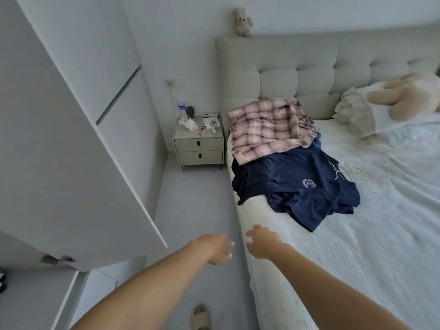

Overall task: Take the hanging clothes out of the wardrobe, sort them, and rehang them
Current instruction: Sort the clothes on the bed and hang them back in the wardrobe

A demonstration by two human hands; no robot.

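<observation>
Reaching over the bed edge, left hand and right hand hang empty, fingers loosely curled; the pink plaid shirt lies overlapping the navy T-shirt on it.

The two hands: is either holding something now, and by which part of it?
Nothing is held. The left hand and the right hand hang empty, fingers loosely curled, short of the navy garment.

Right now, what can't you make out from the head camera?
- Wardrobe interior: hidden behind the open white wardrobe door.
- Clothes hangers: none visible; the pink plaid shirt overlaps the navy blue T-shirt.
- Small items on the beige nightstand: too small to identify.
- Plush toy: cut off by the right edge.
</observation>
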